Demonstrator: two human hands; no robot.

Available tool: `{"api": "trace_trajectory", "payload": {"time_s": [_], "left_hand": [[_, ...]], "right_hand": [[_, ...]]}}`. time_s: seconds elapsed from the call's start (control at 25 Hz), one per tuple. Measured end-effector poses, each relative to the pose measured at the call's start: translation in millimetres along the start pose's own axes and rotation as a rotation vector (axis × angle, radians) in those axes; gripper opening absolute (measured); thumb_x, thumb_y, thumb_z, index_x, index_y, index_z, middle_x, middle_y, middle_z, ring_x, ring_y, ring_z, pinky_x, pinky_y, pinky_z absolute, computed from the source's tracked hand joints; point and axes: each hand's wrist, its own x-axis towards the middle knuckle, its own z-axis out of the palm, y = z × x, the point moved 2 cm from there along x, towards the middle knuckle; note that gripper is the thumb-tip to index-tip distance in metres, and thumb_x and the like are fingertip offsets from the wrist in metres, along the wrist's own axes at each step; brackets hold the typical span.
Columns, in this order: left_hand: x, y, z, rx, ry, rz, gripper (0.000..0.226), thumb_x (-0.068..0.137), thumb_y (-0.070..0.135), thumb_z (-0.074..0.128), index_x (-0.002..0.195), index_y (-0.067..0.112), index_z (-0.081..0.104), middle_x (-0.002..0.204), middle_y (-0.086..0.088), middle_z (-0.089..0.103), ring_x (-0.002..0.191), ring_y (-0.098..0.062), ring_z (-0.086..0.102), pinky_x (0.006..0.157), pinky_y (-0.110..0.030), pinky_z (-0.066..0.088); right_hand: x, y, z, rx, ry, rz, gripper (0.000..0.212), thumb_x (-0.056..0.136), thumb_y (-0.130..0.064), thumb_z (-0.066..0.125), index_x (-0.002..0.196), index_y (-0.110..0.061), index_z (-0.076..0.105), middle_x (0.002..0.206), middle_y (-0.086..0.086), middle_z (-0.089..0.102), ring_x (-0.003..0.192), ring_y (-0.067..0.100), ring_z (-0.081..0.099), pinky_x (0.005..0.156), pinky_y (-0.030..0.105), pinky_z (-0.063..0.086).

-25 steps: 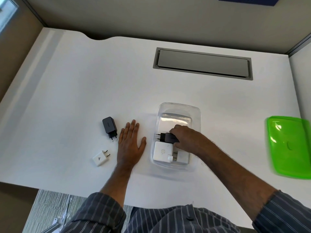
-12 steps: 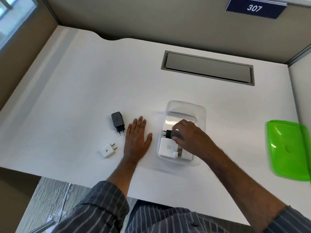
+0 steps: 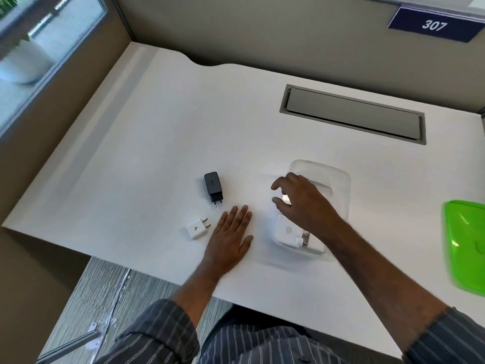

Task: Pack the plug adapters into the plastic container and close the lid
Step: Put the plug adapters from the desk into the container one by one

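Note:
A clear plastic container (image 3: 338, 179) stands on the white desk. Inside it lies a white square adapter (image 3: 287, 229); the black adapter put there is hidden under my hand. My right hand (image 3: 301, 203) hovers over the container's left side, fingers spread, holding nothing. My left hand (image 3: 231, 237) lies flat on the desk, left of the container. A black plug adapter (image 3: 213, 186) and a small white plug adapter (image 3: 196, 228) lie on the desk left of my left hand. The green lid (image 3: 465, 248) rests at the right edge.
A grey cable hatch (image 3: 351, 115) is set into the desk behind the container. Beige partition walls enclose the desk at the back and left, with a sign reading 307 (image 3: 433, 24). The desk's front edge runs just below my left hand.
My right hand let go of the black adapter inside the container and lifted, fingers opening and shifting left. My left hand stayed flat. The camera view tilted.

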Motion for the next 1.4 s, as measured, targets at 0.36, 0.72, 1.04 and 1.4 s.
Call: {"api": "trace_trajectory", "payload": {"time_s": [0.36,0.72,1.04,1.4], "left_hand": [[-45,-16,3,0.031,0.001,0.000,0.064,0.107,0.043,0.041,0.165,0.021,0.023,0.175,0.004,0.014,0.163,-0.019,0.009,0.132,-0.041,0.010],[-44,-16,3,0.030,-0.003,-0.011,0.063,0.108,0.045,0.036,0.164,0.020,0.025,0.175,0.003,0.014,0.163,-0.018,0.005,0.131,-0.043,0.013],[-45,-15,3,0.012,0.005,-0.009,0.063,0.108,0.045,0.036,0.165,0.019,0.024,0.175,0.002,0.012,0.163,-0.019,0.005,0.132,-0.045,0.016],[-45,-16,4,0.022,-0.002,-0.017,0.063,0.108,0.046,0.036,0.165,0.021,0.024,0.175,0.004,0.012,0.163,-0.017,0.003,0.132,-0.041,0.009]], "right_hand": [[67,-37,44,-0.088,-0.275,-0.112,0.027,0.093,-0.021,0.062,0.120,-0.022,0.061,0.114,-0.002,0.059,0.106,0.023,0.055,0.092,0.040,0.042],[123,-85,86,-0.567,-0.390,-0.510,0.065,0.090,0.009,0.041,0.147,-0.022,0.039,0.156,-0.002,0.037,0.129,0.026,0.044,0.090,0.036,0.043],[141,-83,111,-0.743,-0.389,-0.668,0.050,0.091,0.006,0.029,0.127,-0.022,0.050,0.142,-0.005,0.051,0.129,0.028,0.046,0.090,0.039,0.033],[134,-66,89,-0.682,-0.230,-0.483,0.035,0.084,0.001,0.048,0.108,-0.024,0.055,0.101,-0.006,0.062,0.099,0.023,0.055,0.085,0.039,0.035]]}}
